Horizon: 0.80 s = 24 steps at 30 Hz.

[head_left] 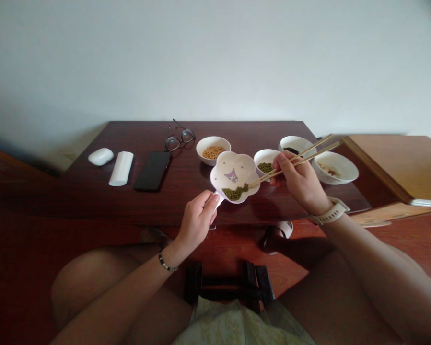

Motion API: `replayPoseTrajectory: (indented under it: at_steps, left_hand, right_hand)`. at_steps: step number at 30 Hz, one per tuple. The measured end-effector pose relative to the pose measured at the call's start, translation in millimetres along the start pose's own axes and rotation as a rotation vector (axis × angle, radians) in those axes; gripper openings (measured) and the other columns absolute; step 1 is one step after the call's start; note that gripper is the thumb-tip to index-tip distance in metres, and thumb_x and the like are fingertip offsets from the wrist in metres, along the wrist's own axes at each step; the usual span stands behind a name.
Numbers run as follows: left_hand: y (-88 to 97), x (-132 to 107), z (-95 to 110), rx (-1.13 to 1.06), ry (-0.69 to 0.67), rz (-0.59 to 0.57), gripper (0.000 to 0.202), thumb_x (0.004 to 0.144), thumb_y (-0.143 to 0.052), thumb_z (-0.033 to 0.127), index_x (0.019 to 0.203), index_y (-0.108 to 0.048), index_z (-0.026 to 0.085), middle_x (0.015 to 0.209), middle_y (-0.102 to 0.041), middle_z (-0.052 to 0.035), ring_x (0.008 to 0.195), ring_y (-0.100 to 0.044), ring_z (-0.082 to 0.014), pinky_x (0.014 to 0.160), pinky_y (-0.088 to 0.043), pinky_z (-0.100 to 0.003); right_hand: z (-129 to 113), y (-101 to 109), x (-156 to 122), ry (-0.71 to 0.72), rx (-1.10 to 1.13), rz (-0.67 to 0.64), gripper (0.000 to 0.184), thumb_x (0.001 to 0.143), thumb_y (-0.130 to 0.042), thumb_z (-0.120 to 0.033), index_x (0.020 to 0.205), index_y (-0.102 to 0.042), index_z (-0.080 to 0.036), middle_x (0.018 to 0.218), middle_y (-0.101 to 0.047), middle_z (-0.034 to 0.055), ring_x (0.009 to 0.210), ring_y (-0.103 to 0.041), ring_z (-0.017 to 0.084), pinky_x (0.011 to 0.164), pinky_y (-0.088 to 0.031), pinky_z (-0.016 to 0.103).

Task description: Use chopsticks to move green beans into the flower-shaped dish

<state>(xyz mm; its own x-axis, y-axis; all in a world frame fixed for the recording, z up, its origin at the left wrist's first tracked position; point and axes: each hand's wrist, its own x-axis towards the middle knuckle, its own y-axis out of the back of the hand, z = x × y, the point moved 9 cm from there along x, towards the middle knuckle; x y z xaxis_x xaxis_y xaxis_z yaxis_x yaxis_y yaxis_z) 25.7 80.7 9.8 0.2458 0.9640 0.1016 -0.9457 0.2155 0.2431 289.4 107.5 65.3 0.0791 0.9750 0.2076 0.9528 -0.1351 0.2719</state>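
My left hand (pixel 198 214) is closed round the short handle of a white flower-shaped bowl (pixel 222 168), tilted toward me, with a cartoon figure printed inside. Green mung beans (pixel 236 192) lie along its lower edge. In my right hand (pixel 301 179) is a pair of wooden chopsticks (pixel 314 149), their tips down at the beans. Just behind that hand stands a small white bowl (pixel 263 155) of mung beans. Beyond it a white bowl (pixel 297 141) holds dark beans, and to the right a larger white bowl (pixel 339 167) has pale and reddish pieces in it.
A white bowl (pixel 203 143) of yellowish beans stands behind the flower-shaped bowl. Eyeglasses (pixel 180 140), a black phone (pixel 152 171), a white cylindrical case (pixel 121 168) and a white rounded case (pixel 100 156) lie on the dark wooden table (pixel 186 191). A wooden cabinet (pixel 398 158) adjoins on the right.
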Motion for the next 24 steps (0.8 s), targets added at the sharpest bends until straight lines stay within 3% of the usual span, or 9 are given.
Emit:
replayPoseTrajectory:
  at_steps: [11,24]
  left_hand:
    - [0.1,0.5,-0.9,-0.002,0.006,0.004,0.042,0.108,-0.055,0.044,0.073,-0.050,0.021,0.054,-0.048,0.0062,0.048,-0.041,-0.0092,0.050,-0.031,-0.024]
    - [-0.4,-0.2,-0.8,-0.024,0.007,0.000,0.040,0.107,-0.055,0.045,0.075,-0.051,0.021,0.055,-0.048,0.0062,0.048,-0.041,-0.0093,0.049,-0.031,-0.024]
  right_hand:
    - [3.5,1.1,-0.8,-0.065,0.072,-0.008,0.038,0.103,-0.059,-0.060,0.087,-0.059,-0.025,0.066,-0.062,0.0001,0.056,-0.061,0.015,0.050,-0.049,0.026]
    - [-0.9,1.6,1.0,-0.023,0.020,0.008,0.043,0.104,-0.056,-0.062,0.082,-0.058,-0.025,0.063,-0.064,0.0017,0.057,-0.062,0.017,0.050,-0.048,0.027]
